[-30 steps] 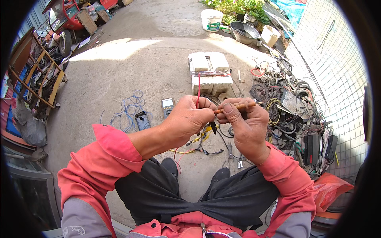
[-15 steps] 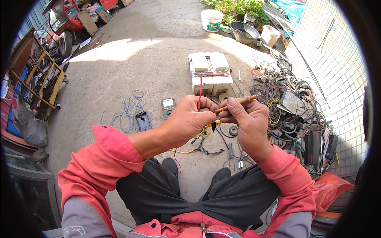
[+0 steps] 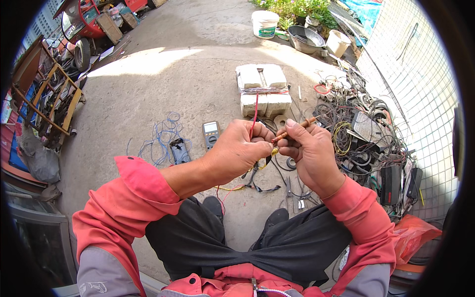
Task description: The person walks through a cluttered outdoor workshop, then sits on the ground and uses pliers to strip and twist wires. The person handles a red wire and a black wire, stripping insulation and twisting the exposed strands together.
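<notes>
My left hand [image 3: 242, 146] is closed, pinching a red wire [image 3: 256, 111] that rises from between the fingers toward a white block. A slim copper-coloured rod [image 3: 308, 122] lies slantwise in my right hand [image 3: 314, 153], between thumb and fingers. The rod's lower end meets the left fingertips, and what exactly joins there is too small to make out. Part of a yellow piece [image 3: 274, 151] shows below the fingertips, with dark wires hanging under it. Behind the hands stands the white block [image 3: 263, 81], with red and pale wire wound round its middle.
On the concrete left of my hands lie a multimeter [image 3: 211, 134], a dark open device [image 3: 179, 150] and tangled blue wire [image 3: 166, 136]. Scissors [image 3: 289, 188] and a roll of tape [image 3: 291, 163] lie near my feet. Tangled cables [image 3: 346, 123] heap along the right fence.
The rod has tilted and shifted a little to the left in my right hand, and its far tip is less visible. The red wire leans slightly further right.
</notes>
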Tool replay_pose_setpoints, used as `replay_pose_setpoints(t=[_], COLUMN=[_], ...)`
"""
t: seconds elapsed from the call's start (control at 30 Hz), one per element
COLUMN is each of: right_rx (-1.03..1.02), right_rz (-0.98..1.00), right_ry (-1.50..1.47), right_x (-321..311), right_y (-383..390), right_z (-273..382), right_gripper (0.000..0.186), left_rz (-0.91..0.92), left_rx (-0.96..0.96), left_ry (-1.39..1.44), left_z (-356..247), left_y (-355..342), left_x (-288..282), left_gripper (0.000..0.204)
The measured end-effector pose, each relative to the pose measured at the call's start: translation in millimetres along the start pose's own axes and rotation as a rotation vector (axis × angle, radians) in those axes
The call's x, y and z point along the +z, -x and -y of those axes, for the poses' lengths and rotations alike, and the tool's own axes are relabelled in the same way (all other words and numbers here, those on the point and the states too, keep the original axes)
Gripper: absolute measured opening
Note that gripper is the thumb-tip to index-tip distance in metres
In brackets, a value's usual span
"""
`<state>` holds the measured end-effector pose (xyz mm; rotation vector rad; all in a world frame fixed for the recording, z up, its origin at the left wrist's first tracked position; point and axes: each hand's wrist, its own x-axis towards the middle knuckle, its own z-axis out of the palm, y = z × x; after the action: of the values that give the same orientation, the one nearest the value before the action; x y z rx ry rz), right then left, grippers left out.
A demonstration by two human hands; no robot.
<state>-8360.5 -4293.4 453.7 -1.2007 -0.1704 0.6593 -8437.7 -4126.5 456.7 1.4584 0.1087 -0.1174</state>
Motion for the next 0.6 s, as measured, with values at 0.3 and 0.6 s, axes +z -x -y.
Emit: replay_pose_setpoints(t=[0.3,0.6], right_rx=[0.097,0.160], right_rz=[0.024,0.026], right_ry=[-0.068,-0.079], right_x=[-5.6,-9.4], right_y=[-1.7,-4.2], right_z=[-0.3,-1.5], right_gripper=[0.020,0.021], left_rz=[0.031,0.040], left_rx=[-0.007,-0.019], left_ry=[0.020,0.010], left_z=[3.2,3.1], left_y=[-0.5,-0.4], left_x=[-0.1,0.8], left_gripper=[0.016,0.016])
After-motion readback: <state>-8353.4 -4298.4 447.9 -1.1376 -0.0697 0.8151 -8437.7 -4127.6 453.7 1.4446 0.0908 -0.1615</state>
